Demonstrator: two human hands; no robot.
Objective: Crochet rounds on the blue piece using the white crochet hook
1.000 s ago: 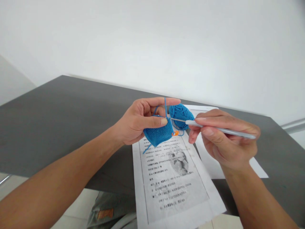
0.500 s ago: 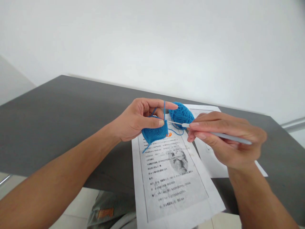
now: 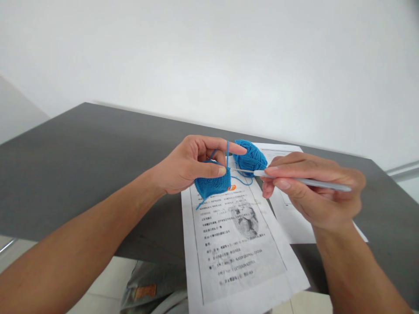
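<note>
My left hand (image 3: 203, 159) pinches a small blue crocheted piece (image 3: 212, 185) between the thumb and a bent finger. Its index finger points out to the right, with a strand of blue yarn (image 3: 228, 152) looped over it and running down to the work. A crochet hook (image 3: 304, 181) with a pale grey handle lies in my right hand (image 3: 314, 187), held like a pen. The thin metal tip of the hook reaches the upper right edge of the crocheted piece. Whether it sits inside a stitch is too small to tell. Behind the hands rests a ball of blue yarn (image 3: 250, 157).
A printed sheet (image 3: 242, 270) with text and a dark picture lies under the work and hangs over the near edge of the dark grey table (image 3: 81, 174). Another sheet (image 3: 297, 222) lies to the right, partly beneath my right hand. A white wall (image 3: 209, 65) rises behind the table.
My right hand and the hook have shifted slightly to the right, and the hook's handle lies a little flatter. My left index finger with its yarn strand has moved slightly right.
</note>
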